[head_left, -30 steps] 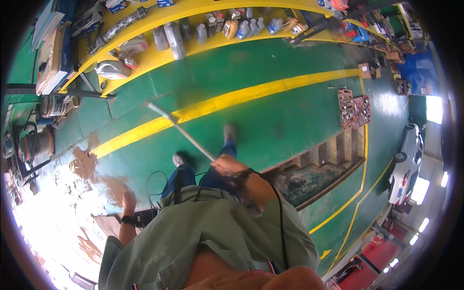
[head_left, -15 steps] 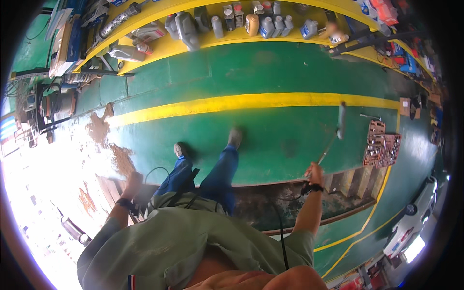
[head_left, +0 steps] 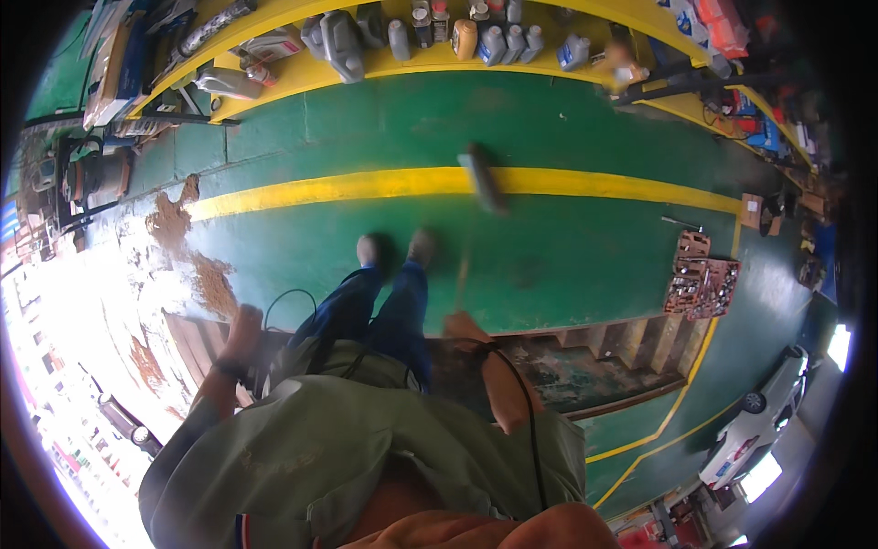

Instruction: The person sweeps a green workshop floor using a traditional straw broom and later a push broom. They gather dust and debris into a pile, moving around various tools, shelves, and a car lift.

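My right hand [head_left: 467, 328] is wrapped round the handle [head_left: 464, 271] of a long-handled broom, low in front of my body. Its long grey head [head_left: 482, 180] lies slantwise across the yellow floor line, ahead of my feet. Both head and handle are smeared by motion, so the bristles cannot be made out. My left hand [head_left: 243, 331] hangs at my left side with its fingers loosely extended and nothing seen in it. Beyond it, patches of brown sawdust-like material [head_left: 212, 285] lie on the brightly lit floor.
A sunken pit with steps [head_left: 631, 352] runs along close to my feet. On the right an open tool case [head_left: 702, 279] lies on the green floor. Ahead stands a yellow shelf [head_left: 421, 62] with several bottles. A white car [head_left: 754, 416] is at the far right.
My right hand and the broom have swung left, from beside the tool case to in front of my feet. My feet have come closer together. My left hand still hangs at my side.
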The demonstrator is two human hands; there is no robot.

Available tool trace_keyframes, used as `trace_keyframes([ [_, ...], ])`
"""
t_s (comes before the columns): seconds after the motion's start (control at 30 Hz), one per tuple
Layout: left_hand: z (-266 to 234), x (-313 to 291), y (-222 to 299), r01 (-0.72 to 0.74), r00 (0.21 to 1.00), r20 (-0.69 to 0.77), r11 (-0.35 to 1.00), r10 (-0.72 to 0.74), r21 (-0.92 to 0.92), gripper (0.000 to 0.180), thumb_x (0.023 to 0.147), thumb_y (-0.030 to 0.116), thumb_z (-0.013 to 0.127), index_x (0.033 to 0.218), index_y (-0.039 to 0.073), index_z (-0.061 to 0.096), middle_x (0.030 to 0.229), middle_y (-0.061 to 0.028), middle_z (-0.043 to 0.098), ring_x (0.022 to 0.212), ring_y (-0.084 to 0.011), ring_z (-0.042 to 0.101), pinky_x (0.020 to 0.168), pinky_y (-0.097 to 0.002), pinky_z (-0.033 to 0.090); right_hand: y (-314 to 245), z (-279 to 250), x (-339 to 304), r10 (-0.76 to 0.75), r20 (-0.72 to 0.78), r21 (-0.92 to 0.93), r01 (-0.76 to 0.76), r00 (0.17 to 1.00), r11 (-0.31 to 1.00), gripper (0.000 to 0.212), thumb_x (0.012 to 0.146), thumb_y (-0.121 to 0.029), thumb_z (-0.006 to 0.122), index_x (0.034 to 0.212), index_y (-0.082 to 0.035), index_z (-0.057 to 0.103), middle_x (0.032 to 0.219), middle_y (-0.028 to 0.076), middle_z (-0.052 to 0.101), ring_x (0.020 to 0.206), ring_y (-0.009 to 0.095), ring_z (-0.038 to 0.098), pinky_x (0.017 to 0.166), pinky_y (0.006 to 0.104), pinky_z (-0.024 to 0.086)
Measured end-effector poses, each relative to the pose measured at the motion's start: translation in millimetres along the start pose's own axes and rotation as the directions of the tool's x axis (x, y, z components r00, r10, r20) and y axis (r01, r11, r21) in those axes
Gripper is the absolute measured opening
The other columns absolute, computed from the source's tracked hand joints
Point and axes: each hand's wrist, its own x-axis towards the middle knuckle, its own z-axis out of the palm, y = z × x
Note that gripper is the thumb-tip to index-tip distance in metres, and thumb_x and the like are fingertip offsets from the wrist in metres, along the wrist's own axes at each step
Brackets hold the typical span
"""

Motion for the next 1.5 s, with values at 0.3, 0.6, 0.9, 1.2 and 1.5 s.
trace_keyframes([
  [0.3,11.6,59.7,-23.6,0.347,0.936,0.039,0.898,-0.35,-0.269,0.031,0.087,0.03,0.051,0.097,0.001,0.055,0.099,-0.0219,0.06,0.094,-0.0403,0.056,0.085,-0.0471,0.044,-153.9,-108.6,12.5,0.492,0.276,0.854,-0.446,0.826,0.269,0.024,0.081,-0.015,0.064,0.063,-0.002,0.054,0.052,0.005,0.05,0.041,0.015,0.048,0.037,0.0314,0.036],
  [0.6,33.1,17.2,-42.3,0.636,0.768,0.085,0.738,-0.635,-0.227,0.036,0.086,0.032,0.052,0.091,-0.004,0.057,0.097,-0.0246,0.061,0.094,-0.0407,0.056,0.085,-0.0464,0.044,-126.1,-205.6,-36.1,0.735,0.046,0.767,-0.496,0.676,0.408,0.032,0.089,-0.027,0.056,0.078,0.003,0.054,0.052,0.007,0.049,0.041,0.018,0.049,0.038,0.0318,0.039],
  [0.9,72.5,-30.2,81.8,0.824,0.566,0.227,0.538,-0.792,-0.178,0.036,0.084,0.032,0.052,0.087,-0.002,0.063,0.087,-0.0227,0.063,0.088,-0.0372,0.061,0.08,-0.0443,0.047,90.0,-247.0,-27.6,0.726,-0.171,0.157,-0.709,0.666,0.688,0.03,0.087,-0.015,0.047,0.095,0.014,0.051,0.069,0.024,0.062,0.055,0.035,0.064,0.048,0.0434,0.053],
  [1.2,78.7,-6.8,223.6,0.827,0.562,0.24,0.537,-0.791,-0.166,0.035,0.085,0.03,0.054,0.096,-0.003,0.06,0.095,-0.0212,0.064,0.093,-0.0348,0.061,0.083,-0.0409,0.047,142.1,-370.3,21.6,0.81,-0.01,0.161,-0.798,0.586,0.58,0.026,0.083,-0.011,0.049,0.097,0.01,0.058,0.072,0.024,0.064,0.052,0.034,0.064,0.045,0.0393,0.051],
  [1.5,51.3,11.3,254.9,0.839,0.492,0.102,0.439,-0.865,-0.321,0.037,0.085,0.031,0.054,0.098,-0.002,0.062,0.09,-0.0208,0.066,0.088,-0.0313,0.064,0.079,-0.0382,0.049,169.4,-376.9,-87.1,0.773,-0.092,0.44,-0.67,0.628,0.597,0.038,0.087,-0.028,0.049,0.075,0.008,0.054,0.055,0.017,0.055,0.04,0.028,0.058,0.035,0.0391,0.047],
])
